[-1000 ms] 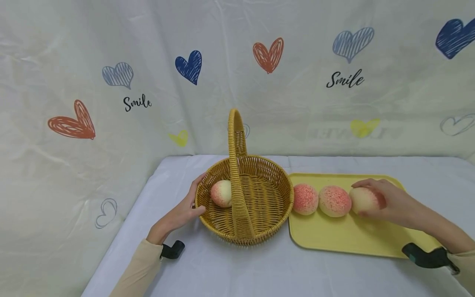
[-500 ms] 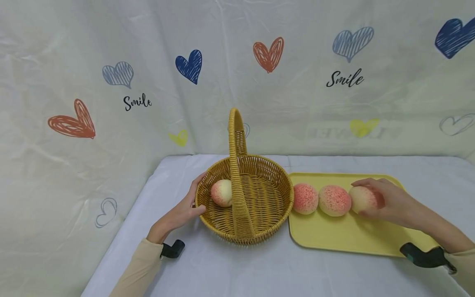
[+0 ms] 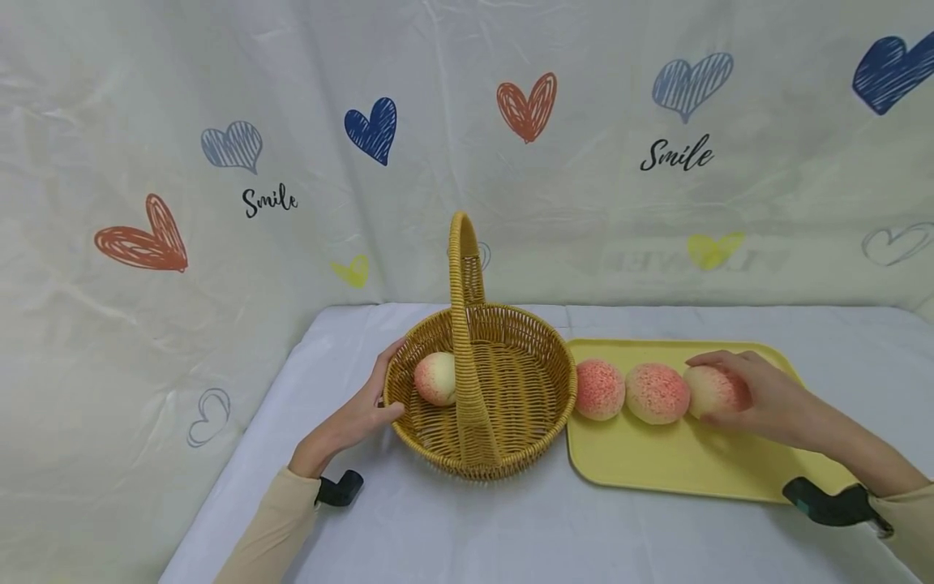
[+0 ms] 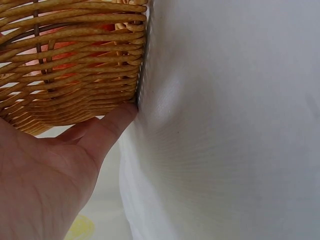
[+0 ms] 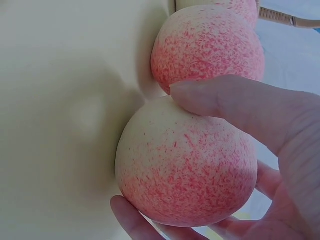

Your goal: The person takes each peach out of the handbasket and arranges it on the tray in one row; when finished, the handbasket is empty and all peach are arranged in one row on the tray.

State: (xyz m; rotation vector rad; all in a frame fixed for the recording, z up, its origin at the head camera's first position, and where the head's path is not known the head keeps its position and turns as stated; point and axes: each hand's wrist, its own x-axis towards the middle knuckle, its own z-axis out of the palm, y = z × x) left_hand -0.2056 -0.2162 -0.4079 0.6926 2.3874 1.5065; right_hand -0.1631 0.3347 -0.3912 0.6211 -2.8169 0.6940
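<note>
The right hand [image 3: 773, 399] has thumb and fingers curled round the rightmost peach [image 3: 711, 391] of a row on the yellow tray [image 3: 649, 462]. Just left sits the middle peach [image 3: 658, 393], then the leftmost peach [image 3: 601, 389], right beside the wicker basket [image 3: 514, 397]. The left hand [image 3: 365, 414] grips the basket's left side, thumb at the rim. Inside, toward the left, lies another peach [image 3: 434, 379], partly behind the arched handle [image 3: 469, 357]. On the far side hangs a heart-printed cloth [image 3: 438, 49].
</note>
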